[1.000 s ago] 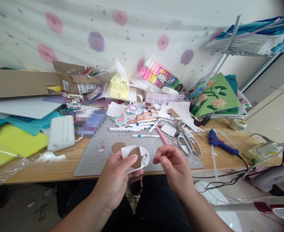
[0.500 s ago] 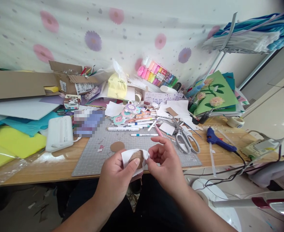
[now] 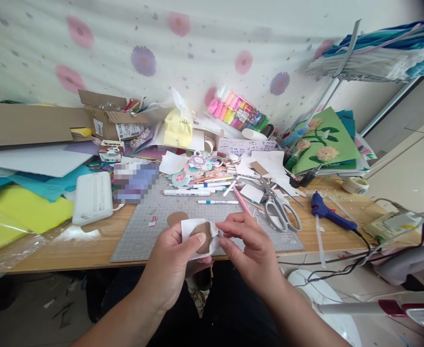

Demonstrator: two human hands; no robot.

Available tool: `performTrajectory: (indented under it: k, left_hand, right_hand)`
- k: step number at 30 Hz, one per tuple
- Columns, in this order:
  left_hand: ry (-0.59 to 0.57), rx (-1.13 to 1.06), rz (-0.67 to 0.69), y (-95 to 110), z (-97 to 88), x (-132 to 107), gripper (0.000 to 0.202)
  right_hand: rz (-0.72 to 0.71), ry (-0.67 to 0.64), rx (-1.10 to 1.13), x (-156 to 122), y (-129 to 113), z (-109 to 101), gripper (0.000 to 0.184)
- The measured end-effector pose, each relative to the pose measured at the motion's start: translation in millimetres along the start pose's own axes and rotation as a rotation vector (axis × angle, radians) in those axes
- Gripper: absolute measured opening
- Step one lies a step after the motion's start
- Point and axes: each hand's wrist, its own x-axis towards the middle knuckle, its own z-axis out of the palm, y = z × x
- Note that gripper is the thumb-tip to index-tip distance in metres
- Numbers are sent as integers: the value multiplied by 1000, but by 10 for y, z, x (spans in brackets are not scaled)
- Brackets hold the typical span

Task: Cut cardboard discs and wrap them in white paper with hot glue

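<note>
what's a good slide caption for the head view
Left hand holding white paper with a brown disc on it, right hand at the paper's edge.

One bare left hand and one bare right hand, two hands in all. Two flat, round, brown cardboard discs. One creased white paper piece in the hands. One grey gridded cutting mat. One pair of grey-handled metal scissors. One dark-blue plastic glue gun. One green card sheet, bearing three pale-pink flowers. The heaped slim pens overlap too much to count.
</note>
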Motion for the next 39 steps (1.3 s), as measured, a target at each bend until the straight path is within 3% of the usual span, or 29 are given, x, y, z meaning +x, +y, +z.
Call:
performTrajectory:
  k: [4,7,9,12,16,22,26,34,39]
  left_hand:
    - [-19,41,22,-22,15,-23,15]
    - [-6,48,49,-25,21,-37,13]
    - [10,47,45,-15,17,-41,13]
    - [-23,34,4,10,5,-38,13]
    - [-68,-46,-20,40,-15,-27,11]
    - [-61,-115,-70,70,-52,-10,8]
    - [-60,-152,-86,67,-74,7,8]
    - [-246,-208,-77,63,-76,15,7]
    - [-204,-174,-36,74,-68,15,6]
  right_hand:
    - [-56,49,-103,-5,-41,75,26]
    - [-68,-9,-115,-31,-95,39,22]
    - [-66,-55,9,-51,-112,-14,15]
    - [12,41,343,-64,-74,-68,3]
    - [168,144,541,-76,37,-71,13]
    - [189,44,413,-207,104,-167,10]
    - [223,66,432,-262,107,-224,14]
    - [259,-76,352,-239,-3,-246,10]
    - [209,-184,302,-236,-14,-304,14]
